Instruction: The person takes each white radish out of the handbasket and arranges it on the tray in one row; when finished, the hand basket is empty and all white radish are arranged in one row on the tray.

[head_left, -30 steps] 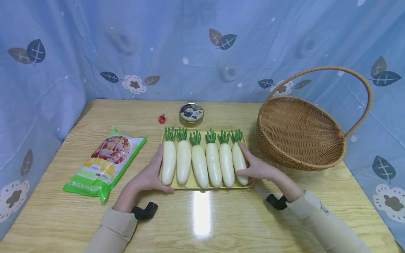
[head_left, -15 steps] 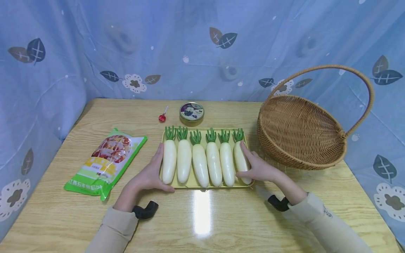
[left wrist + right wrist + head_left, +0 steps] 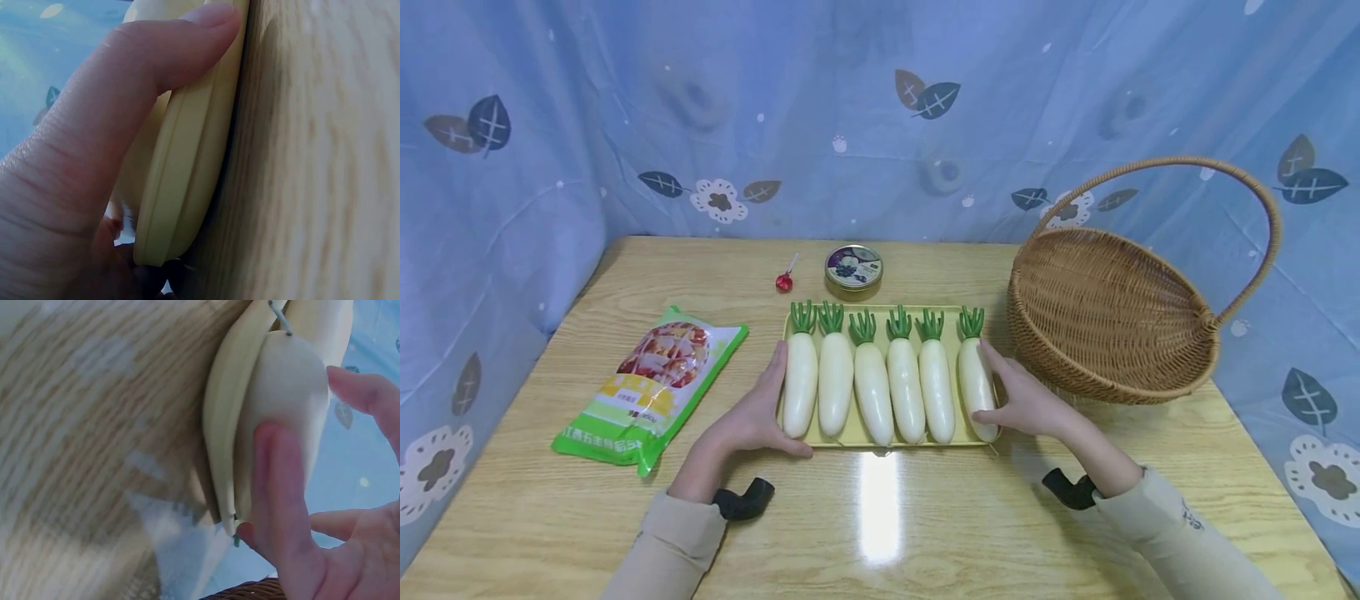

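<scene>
Several white radishes with short green tops lie side by side on a shallow yellow tray [image 3: 880, 444] in the head view. My left hand [image 3: 752, 421] holds the tray's near left corner, its thumb [image 3: 156, 56] over the front rim and its fingers along the left side. With thumb and fingers spread around it, my right hand [image 3: 1030, 404] grips the rightmost white radish [image 3: 973, 375]. That radish lies along the tray's right side, with a gap between it and its neighbour. In the right wrist view the fingers [image 3: 281, 481] touch the radish's surface.
A wicker basket [image 3: 1112, 317] with a tall handle stands right of the tray, close to my right hand. A green food bag [image 3: 655, 383] lies at left. Behind the tray are a round tin [image 3: 853, 271] and a red lollipop [image 3: 784, 282]. A patterned blue curtain [image 3: 850, 108] hangs behind.
My right hand has shifted a little to the right together with the rightmost white radish, widening the gap beside it. The left hand and the tray have stayed in place.
</scene>
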Tool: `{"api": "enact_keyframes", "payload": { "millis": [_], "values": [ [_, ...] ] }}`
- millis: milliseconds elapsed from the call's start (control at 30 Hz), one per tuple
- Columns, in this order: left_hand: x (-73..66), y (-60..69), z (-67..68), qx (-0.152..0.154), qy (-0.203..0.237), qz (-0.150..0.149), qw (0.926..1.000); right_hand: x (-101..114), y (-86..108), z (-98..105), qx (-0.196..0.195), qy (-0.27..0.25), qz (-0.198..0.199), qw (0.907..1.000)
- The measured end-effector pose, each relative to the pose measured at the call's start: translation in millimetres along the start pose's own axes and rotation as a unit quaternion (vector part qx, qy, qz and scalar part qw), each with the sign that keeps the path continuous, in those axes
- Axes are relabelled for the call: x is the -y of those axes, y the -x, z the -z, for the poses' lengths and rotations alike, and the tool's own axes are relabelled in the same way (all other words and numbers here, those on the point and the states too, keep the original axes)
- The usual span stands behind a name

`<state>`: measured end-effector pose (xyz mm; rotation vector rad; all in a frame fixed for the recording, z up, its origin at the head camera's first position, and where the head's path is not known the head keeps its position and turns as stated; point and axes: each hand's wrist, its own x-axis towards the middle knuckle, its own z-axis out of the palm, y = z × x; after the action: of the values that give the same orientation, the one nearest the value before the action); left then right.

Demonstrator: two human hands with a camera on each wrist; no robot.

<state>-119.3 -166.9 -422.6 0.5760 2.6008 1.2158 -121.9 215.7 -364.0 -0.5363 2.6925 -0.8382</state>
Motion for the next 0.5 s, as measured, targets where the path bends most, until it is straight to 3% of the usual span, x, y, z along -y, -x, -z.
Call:
{"api": "enact_keyframes", "payload": {
  "millis": [333,500],
  "values": [
    [2.5,-0.9,-0.9,-0.001,-0.008,-0.004,1.0000,-1.7,-7.6,-5.3,0.008,-0.028,0.013,0.9995],
    [1.5,0.1,-0.2,0.001,-0.008,-0.004,1.0000,-4.0,-7.8,-4.5,0.001,-0.016,0.015,0.9997]
  ]
}}
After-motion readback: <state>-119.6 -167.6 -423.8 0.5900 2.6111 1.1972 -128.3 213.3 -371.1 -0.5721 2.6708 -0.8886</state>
